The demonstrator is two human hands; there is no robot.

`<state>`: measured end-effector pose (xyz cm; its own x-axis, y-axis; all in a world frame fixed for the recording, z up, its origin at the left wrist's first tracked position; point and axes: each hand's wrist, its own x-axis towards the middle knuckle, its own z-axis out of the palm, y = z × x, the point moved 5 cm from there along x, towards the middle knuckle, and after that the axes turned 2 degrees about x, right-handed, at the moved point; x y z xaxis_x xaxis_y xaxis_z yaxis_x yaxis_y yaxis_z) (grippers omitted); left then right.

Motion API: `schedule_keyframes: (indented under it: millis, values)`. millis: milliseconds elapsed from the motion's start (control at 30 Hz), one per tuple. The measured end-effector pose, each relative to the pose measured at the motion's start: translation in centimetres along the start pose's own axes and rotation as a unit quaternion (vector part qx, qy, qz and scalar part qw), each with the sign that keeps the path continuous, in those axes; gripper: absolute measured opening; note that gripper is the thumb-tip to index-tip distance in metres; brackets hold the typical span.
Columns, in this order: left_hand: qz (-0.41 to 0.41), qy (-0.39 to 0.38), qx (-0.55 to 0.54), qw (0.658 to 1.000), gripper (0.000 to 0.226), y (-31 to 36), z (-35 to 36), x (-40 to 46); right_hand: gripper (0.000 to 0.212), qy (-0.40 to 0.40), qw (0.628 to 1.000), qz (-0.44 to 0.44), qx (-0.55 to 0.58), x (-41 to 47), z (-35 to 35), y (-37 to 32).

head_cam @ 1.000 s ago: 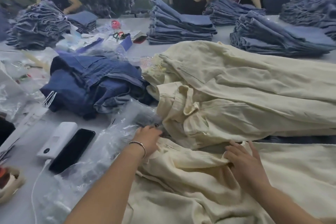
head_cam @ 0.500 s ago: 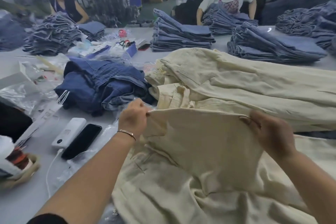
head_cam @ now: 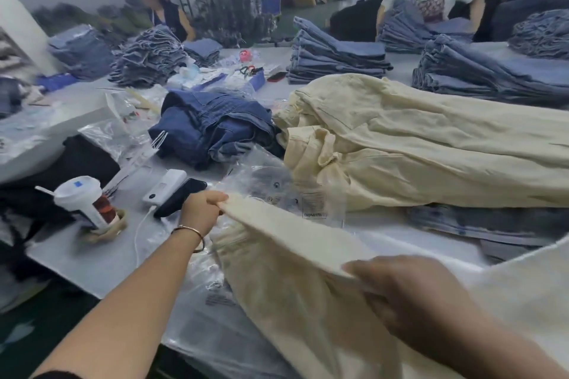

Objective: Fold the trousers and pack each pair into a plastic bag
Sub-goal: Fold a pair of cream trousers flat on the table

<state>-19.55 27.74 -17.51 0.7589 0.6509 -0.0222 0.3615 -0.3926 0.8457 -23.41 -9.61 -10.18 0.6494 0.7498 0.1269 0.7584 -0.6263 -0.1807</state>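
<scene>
**Cream trousers held up over the plastic bags**

The left hand [head_cam: 201,209] pinched one end of the cream trousers' [head_cam: 295,286] top edge, fingers [head_cam: 215,196] curled round the cloth. The right hand [head_cam: 409,295] gripped the other end, nearer the person, so the fabric hung above the clear plastic bags [head_cam: 271,184] on the table [head_cam: 92,255]. Just beyond the trousers lay a heap of cream pairs [head_cam: 431,148]. Left of them sat a phone [head_cam: 181,197] and a lidded cup [head_cam: 87,203].

Lidded cup [head_cam: 84,201]; phone [head_cam: 181,196]; power bank [head_cam: 164,185]
</scene>
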Motion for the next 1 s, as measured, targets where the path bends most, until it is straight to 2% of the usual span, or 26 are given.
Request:
schedule_keyframes:
  millis: [33, 133, 167, 200, 233, 300, 333, 367, 400, 433, 500, 533, 567, 633, 667, 700, 733, 833, 867, 933, 1000]
  values:
    - [-0.065, -0.020, -0.065, 0.996, 0.027, -2.0, 0.3, -0.6, 0.038, -0.102, 0.995, 0.009, 0.013, -0.4, 3.1, -1.2]
    - [-0.231, -0.074, -0.227, 0.943, 0.008, -7.3, 1.8, -2.7, 0.041, -0.264, 0.960, 0.063, 0.066, -1.5, 11.5, -2.5]
    - [-0.250, -0.067, -0.235, 0.937, 0.008, -8.5, 2.1, -3.3, 0.044, -0.309, 0.946, 0.035, 0.092, -3.0, 14.0, -3.2]
    - [-0.242, -0.053, -0.211, 0.946, 0.012, -9.4, 2.3, -3.5, 0.044, -0.337, 0.931, 0.008, 0.138, -4.4, 16.0, -3.7]
    - [-0.220, -0.037, -0.155, 0.963, 0.021, -10.1, 2.4, -3.4, 0.044, -0.329, 0.928, 0.011, 0.175, -5.1, 17.2, -3.7]
    - [-0.163, -0.021, 0.042, 0.986, 0.043, -10.0, 2.3, -2.9, 0.045, -0.268, 0.948, 0.084, 0.148, -5.1, 17.2, -3.4]
    - [-0.139, -0.031, 0.142, 0.980, 0.054, -9.8, 2.4, -2.6, 0.059, -0.217, 0.959, 0.125, 0.131, -5.3, 16.9, -2.7]
    - [-0.124, -0.046, 0.210, 0.969, 0.064, -9.7, 2.5, -2.3, 0.082, -0.186, 0.955, 0.170, 0.153, -5.4, 17.0, -2.3]
    - [-0.121, -0.062, 0.235, 0.962, 0.073, -9.7, 2.6, -2.0, 0.089, -0.158, 0.949, 0.184, 0.200, -5.6, 17.5, -1.9]
    - [-0.128, -0.077, 0.228, 0.962, 0.078, -9.8, 2.6, -1.7, 0.089, -0.146, 0.945, 0.181, 0.229, -5.6, 17.7, -1.8]
    - [-0.149, -0.096, 0.195, 0.965, 0.073, -9.9, 2.5, -0.9, 0.046, -0.159, 0.948, 0.153, 0.230, -5.7, 17.6, -2.3]
    - [-0.155, -0.105, 0.178, 0.966, 0.065, -9.8, 2.5, -0.4, 0.037, -0.173, 0.954, 0.123, 0.210, -5.6, 17.5, -2.7]
    - [-0.160, -0.116, 0.154, 0.968, 0.053, -9.5, 2.5, 0.0, 0.037, -0.185, 0.961, 0.089, 0.186, -5.8, 17.2, -3.2]
    - [-0.165, -0.157, 0.119, 0.966, 0.029, -8.4, 2.8, 0.4, 0.041, -0.212, 0.964, 0.107, 0.119, -4.9, 16.4, -2.5]
    - [-0.158, -0.183, 0.125, 0.962, 0.021, -7.6, 3.0, 0.5, 0.043, -0.200, 0.975, 0.086, 0.053, -4.5, 15.7, -2.4]
    - [-0.147, -0.196, 0.128, 0.961, 0.017, -6.5, 3.1, 0.7, 0.045, -0.163, 0.982, 0.084, 0.041, -4.4, 15.0, -2.6]
    - [-0.128, -0.192, 0.114, 0.966, 0.016, -5.3, 3.0, 0.9, 0.046, -0.132, 0.988, 0.076, 0.029, -4.6, 14.4, -2.7]
    - [-0.073, -0.122, -0.001, 0.990, 0.016, -2.0, 0.3, 2.7, 0.074, -0.046, 0.982, 0.176, -0.057, -4.4, 13.0, -0.3]
    - [-0.051, -0.076, -0.028, 0.995, 0.015, -1.3, -1.4, 3.5, 0.075, -0.022, 0.976, 0.201, -0.084, -4.3, 12.3, 0.8]
    - [-0.016, -0.004, -0.006, 1.000, 0.013, -0.7, -4.7, 4.6, 0.063, -0.005, 0.964, 0.243, -0.105, -3.6, 10.6, 2.6]
    - [-0.022, 0.004, 0.024, 0.999, 0.028, -1.4, -6.3, 4.7, 0.049, -0.018, 0.951, 0.276, -0.137, -3.0, 10.0, 3.7]
